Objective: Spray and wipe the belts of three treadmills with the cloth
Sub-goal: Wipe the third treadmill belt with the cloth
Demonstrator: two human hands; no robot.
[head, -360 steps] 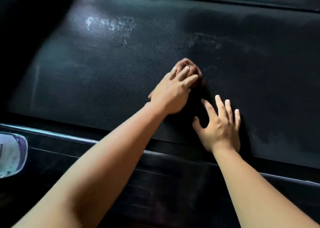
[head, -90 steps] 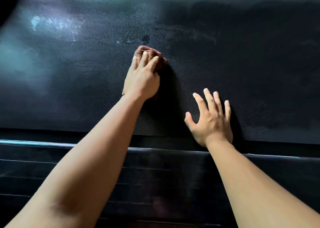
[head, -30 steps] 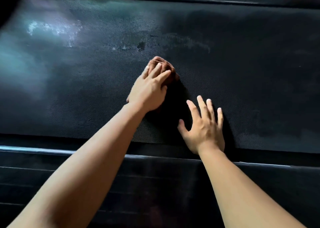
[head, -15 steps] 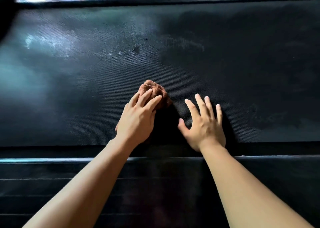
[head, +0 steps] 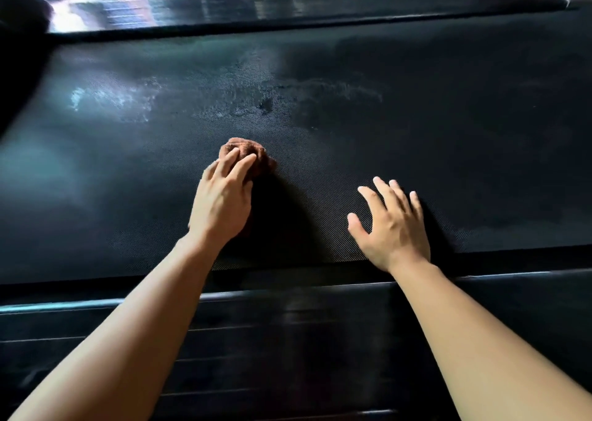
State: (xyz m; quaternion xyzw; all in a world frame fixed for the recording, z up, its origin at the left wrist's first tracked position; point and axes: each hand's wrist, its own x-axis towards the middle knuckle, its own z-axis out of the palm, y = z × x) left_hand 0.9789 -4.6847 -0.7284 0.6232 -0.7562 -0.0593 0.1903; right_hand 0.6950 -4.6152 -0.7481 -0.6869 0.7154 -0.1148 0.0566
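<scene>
A black textured treadmill belt (head: 448, 126) fills the view, with pale wet smears across its far middle and left. A bunched brown cloth (head: 253, 154) lies on the belt near its middle. My left hand (head: 222, 203) presses down on the cloth with straight fingers, covering its near part. My right hand (head: 392, 225) rests flat on the belt to the right, fingers spread, holding nothing. No spray bottle is in view.
The treadmill's glossy black side rail (head: 288, 324) runs across the near side under my forearms. The far side rail (head: 288, 4) borders the belt at the top, with a bright glare at the top left.
My left hand has slid the cloth from the belt's far middle back toward the near edge over the last second. My right hand has stayed planted on the belt.
</scene>
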